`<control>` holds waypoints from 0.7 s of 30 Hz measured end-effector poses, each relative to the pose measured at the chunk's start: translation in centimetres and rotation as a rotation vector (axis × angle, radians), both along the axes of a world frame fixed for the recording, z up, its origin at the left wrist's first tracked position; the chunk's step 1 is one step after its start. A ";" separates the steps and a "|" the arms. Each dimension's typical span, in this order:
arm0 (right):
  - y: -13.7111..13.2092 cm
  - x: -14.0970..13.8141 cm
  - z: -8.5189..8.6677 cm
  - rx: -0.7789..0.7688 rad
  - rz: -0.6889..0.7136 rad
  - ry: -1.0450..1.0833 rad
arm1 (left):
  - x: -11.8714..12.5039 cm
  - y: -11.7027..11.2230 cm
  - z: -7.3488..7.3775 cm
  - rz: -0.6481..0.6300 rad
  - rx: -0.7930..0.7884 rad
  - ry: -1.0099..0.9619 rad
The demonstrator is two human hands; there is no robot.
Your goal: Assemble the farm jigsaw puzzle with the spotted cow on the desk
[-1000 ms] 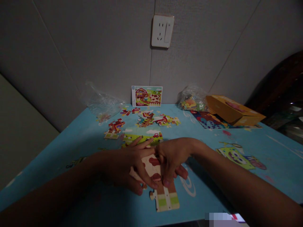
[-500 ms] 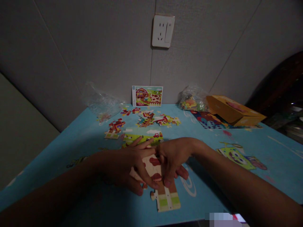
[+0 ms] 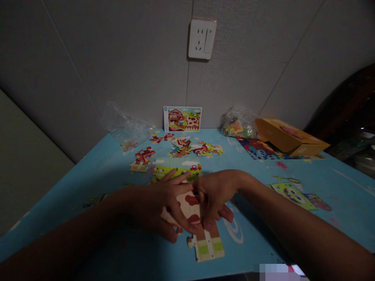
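A partly joined jigsaw puzzle lies near the front of the table, showing green fields, a red tractor and brown-spotted cow parts. My left hand rests over its left side, fingers spread and stretched across the joined pieces. Bent over the right side, my right hand has its fingers curled and pressed on the upper part of a fence puzzle piece. That piece, brown, green and white, juts out at the lower right of the joined part. My hands hide much of the middle of the puzzle.
Loose puzzle pieces and a small cluster lie farther back. A picture card leans on the wall. There are a clear plastic bag, a bag of pieces and a yellow box on the blue table.
The fence piece has shifted very slightly to the right under my right fingers. Both hands stay almost where they were.
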State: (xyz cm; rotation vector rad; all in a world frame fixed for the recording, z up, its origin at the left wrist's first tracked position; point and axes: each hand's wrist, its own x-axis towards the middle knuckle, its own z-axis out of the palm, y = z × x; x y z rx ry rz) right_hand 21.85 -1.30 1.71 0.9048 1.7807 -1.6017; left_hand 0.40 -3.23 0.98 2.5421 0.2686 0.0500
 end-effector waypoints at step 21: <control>0.0 0.1 -0.3 -0.032 -0.009 0.001 | -0.2 0.2 -0.3 -0.018 -0.028 -0.053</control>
